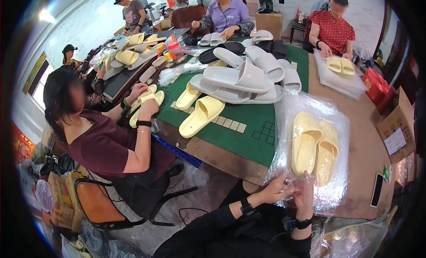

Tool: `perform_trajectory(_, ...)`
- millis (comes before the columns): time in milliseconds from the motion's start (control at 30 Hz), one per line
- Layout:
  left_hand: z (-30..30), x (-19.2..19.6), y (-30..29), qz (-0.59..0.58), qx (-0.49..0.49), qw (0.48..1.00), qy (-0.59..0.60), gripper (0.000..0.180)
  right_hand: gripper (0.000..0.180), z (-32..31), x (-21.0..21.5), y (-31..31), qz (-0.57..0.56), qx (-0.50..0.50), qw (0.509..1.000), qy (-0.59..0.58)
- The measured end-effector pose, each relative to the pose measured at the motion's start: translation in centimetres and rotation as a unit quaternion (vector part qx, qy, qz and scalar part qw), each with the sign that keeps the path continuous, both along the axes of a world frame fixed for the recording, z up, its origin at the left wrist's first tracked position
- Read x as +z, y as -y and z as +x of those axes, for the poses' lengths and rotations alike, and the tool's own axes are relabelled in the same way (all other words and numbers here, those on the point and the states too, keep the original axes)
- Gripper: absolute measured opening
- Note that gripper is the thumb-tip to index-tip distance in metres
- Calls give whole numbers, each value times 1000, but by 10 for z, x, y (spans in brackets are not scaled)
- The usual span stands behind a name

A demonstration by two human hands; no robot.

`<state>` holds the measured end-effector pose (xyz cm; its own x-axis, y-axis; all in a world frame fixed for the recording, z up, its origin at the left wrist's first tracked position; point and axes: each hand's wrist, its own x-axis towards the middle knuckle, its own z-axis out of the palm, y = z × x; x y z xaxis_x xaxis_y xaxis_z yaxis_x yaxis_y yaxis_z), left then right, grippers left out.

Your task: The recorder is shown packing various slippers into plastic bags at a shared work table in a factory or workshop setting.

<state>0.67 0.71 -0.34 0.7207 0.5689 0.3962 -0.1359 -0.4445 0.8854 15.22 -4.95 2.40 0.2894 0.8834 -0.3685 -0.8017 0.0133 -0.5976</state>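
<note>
A pair of pale yellow slide sandals [305, 145] lies side by side on a stack of clear plastic bags [286, 114] at the table's near right. Clear film shines over the right slide; how far it covers the left one I cannot tell. At the heel end, my left hand [276, 190] is closed, its fingertips pinching the edge of a clear bag. My right hand [304, 192] is right beside it, fingers pressed together on the same crumpled film. The exact fingertip grip is partly hidden by the film.
Grey slides [239, 78] are heaped mid-table, with loose yellow slides [202, 116] before them. A phone [377, 190] lies at the right edge, near a cardboard box [397, 129]. At left a co-worker [106, 138] handles yellow slides; others work across the table.
</note>
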Motion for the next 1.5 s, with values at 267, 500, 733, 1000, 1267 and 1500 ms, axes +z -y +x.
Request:
perform_trajectory(267, 1, -5, -3, 32, 19, 999, 30, 30, 54, -1, 4, -3, -20, -47, 990, 129)
perform_trajectory(500, -2, 3, -5, -6, -11, 1000, -2, 24, 54, 0, 34, -14, -8, -135, 986, 93)
perform_trajectory(733, 5, 0, -3, 7, 13, 999, 30, 17, 64, 17, 41, -9, -15, -161, 972, 168)
perform_trajectory(1000, 8, -4, -2, 9, 26, 999, 44, 14, 64, 79, 40, 12, 9, -207, 916, 343)
perform_trajectory(1267, 7, -4, -1, 30, 34, 998, 40, 13, 56, 161, 38, 23, -42, -290, 881, 370)
perform_trajectory(1500, 4, -1, -2, 39, 50, 997, 39, 12, 50, 168, 31, 27, 30, -367, 911, 184)
